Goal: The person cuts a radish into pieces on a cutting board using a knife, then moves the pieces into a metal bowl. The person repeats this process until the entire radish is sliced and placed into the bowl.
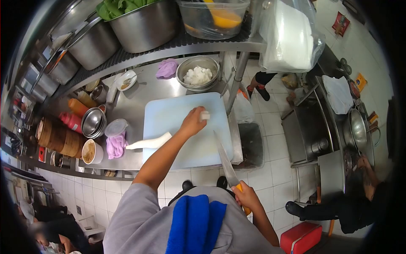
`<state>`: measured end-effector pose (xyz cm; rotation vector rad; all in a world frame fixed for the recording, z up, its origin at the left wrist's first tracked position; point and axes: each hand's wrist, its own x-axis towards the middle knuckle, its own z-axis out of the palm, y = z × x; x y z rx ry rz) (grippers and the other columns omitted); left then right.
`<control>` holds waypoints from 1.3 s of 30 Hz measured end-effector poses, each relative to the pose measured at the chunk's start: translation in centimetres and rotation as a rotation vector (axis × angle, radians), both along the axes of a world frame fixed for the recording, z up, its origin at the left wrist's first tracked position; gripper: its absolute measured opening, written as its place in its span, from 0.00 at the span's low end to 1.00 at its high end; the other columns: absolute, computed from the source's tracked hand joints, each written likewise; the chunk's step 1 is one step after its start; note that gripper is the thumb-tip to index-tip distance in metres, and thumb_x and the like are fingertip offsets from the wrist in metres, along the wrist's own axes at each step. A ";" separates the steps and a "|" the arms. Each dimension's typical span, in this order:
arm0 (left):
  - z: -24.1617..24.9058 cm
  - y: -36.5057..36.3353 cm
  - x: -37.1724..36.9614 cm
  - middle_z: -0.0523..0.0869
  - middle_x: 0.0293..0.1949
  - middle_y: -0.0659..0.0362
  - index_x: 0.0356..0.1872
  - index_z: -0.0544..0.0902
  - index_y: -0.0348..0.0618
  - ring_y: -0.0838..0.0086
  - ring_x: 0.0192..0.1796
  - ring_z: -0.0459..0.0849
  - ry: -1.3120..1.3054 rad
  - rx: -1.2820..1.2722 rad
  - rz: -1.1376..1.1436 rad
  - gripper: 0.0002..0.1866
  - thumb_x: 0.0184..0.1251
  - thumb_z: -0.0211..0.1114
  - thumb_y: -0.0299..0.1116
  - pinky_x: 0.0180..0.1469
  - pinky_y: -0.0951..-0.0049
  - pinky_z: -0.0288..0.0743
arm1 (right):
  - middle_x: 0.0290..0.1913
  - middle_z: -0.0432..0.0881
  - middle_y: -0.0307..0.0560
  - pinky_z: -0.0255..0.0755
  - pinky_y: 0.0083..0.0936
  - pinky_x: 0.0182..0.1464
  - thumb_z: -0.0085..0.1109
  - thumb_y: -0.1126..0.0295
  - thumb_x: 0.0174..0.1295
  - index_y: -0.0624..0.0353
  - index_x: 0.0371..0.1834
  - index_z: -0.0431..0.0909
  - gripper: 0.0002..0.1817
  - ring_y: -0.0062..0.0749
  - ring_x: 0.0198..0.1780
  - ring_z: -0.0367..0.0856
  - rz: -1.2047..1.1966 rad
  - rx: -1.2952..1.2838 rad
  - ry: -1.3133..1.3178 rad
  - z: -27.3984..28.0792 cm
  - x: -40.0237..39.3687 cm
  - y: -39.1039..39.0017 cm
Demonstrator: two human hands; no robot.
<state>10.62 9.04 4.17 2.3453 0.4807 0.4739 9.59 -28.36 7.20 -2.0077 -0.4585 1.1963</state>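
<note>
Over the pale blue cutting board, my left hand is closed around a small white chunk that looks like cut radish. My right hand grips the orange handle of a large knife, low near my body; the blade's tip points up over the board's right edge. A long peeled white radish lies across the board's left edge, its thin end past the board. Beyond the board, a metal bowl holds a pile of white chunks.
Purple cloths lie on the steel counter. Left are metal bowls and a tub. A shelf with steel containers hangs above the back. Right stands a bin; co-workers are on both sides.
</note>
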 end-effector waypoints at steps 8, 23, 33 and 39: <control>-2.7 -5.7 -11.4 0.77 0.57 0.46 0.52 0.74 0.41 0.52 0.57 0.78 -0.185 -0.108 0.120 0.20 0.59 0.69 0.23 0.58 0.62 0.75 | 0.34 0.82 0.72 0.73 0.55 0.42 0.54 0.47 0.67 0.61 0.46 0.69 0.25 0.72 0.40 0.80 0.261 -0.120 -0.232 0.1 1.0 2.6; -1.9 -5.1 -12.6 0.77 0.56 0.52 0.53 0.77 0.43 0.59 0.57 0.78 -0.165 -0.073 0.026 0.18 0.62 0.67 0.24 0.53 0.66 0.79 | 0.19 0.81 0.55 0.75 0.50 0.28 0.58 0.58 0.67 0.58 0.40 0.66 0.16 0.58 0.24 0.83 0.444 -0.090 -0.716 5.4 -0.6 4.4; -1.4 -4.8 -12.5 0.76 0.55 0.52 0.53 0.76 0.43 0.59 0.55 0.78 -0.145 -0.105 0.007 0.19 0.61 0.67 0.24 0.51 0.66 0.78 | 0.19 0.81 0.53 0.76 0.46 0.25 0.59 0.59 0.66 0.59 0.38 0.67 0.16 0.54 0.21 0.82 0.541 -0.173 -0.829 6.5 -1.0 4.2; -1.2 -4.9 -12.4 0.76 0.55 0.52 0.53 0.76 0.42 0.59 0.56 0.77 -0.130 -0.121 0.013 0.18 0.61 0.67 0.24 0.52 0.66 0.77 | 0.19 0.81 0.52 0.75 0.45 0.24 0.58 0.59 0.67 0.59 0.38 0.68 0.15 0.52 0.20 0.82 0.587 -0.222 -0.849 7.7 -0.8 4.4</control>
